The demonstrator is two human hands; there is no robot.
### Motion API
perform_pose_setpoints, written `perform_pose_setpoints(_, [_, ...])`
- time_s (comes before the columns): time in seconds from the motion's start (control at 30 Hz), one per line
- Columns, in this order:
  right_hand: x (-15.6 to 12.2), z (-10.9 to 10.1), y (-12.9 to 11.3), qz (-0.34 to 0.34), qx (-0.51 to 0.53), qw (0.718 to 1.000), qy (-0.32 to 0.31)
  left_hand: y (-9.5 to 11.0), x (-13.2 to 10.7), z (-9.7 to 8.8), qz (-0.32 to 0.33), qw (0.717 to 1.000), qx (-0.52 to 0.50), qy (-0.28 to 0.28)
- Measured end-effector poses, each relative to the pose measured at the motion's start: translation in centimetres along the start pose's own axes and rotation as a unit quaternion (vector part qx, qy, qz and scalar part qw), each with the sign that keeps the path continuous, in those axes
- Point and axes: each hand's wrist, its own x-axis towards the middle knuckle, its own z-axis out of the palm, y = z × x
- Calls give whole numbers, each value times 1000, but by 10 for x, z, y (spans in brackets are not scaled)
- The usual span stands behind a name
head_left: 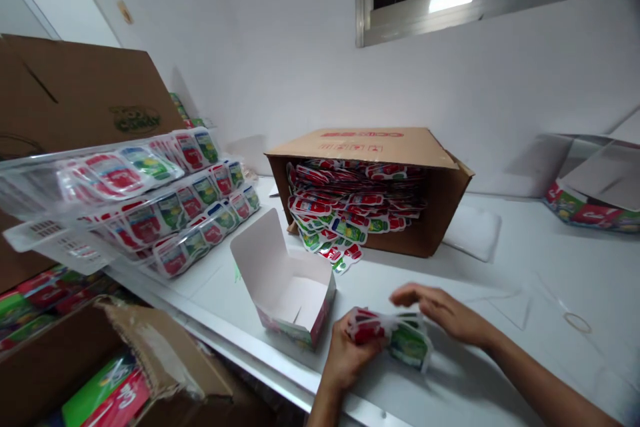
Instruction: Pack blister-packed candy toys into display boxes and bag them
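My left hand (345, 353) is wrapped round the near end of a stack of red and green bottle-shaped packets (409, 341), held low over the white table. My right hand (447, 312) is beside the far end of the stack, fingers stretched out and slightly blurred; whether it touches the packets is hard to tell. Left of the hands stands a small printed carton (324, 307) with its lid up and its white inside showing. Behind it, a brown cardboard box (443, 213) lies on its side, with many loose packets (345, 230) spilling from its mouth.
Clear plastic trays (200, 203) of upright packets are stacked at the left. Below the table edge, an open cardboard box (170, 353) holds red and green cartons. At the right are a rubber band (577, 322), a clear plastic sheet (473, 233) and another open printed carton (595, 213).
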Motion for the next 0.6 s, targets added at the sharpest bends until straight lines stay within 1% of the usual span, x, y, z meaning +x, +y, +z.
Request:
perform_pose_setpoints(0.03, [18,-11,9,20,-46,997,56,0,0,1,33,999,13,-4])
perform_pose_setpoints(0.07, [38,-22,20,48,-125,980,147,0,0,3,65,998,20,-8])
perform_pose_setpoints(0.1, [59,-34,31,65,-158,966,195,0,0,4,83,996,16,-12])
perform_pose_setpoints(0.13, [80,-45,42,78,-176,953,233,0,-1,5,85,996,7,-16])
perform_pose_setpoints(0.17, [99,-56,52,85,-192,941,264,-1,-2,6,73,997,-1,-19])
perform_pose_setpoints(0.23, [129,-75,66,89,-206,927,302,-1,-3,7,37,999,-4,-14])
perform_pose_setpoints(0.3, [142,-86,73,83,-214,920,317,-1,-4,6,15,1000,1,-5])
perform_pose_setpoints(0.37, [138,-87,76,74,-214,921,317,-1,-3,5,4,1000,6,-1])
perform_pose_setpoints(0.43, [121,-74,76,75,-184,927,319,-1,0,4,-5,1000,8,-3])
perform_pose_setpoints(0.53, [77,-38,70,98,-113,938,312,-2,5,2,13,999,28,19])
perform_pose_setpoints(0.6, [43,-10,60,106,-37,955,275,-2,7,1,28,997,55,49])
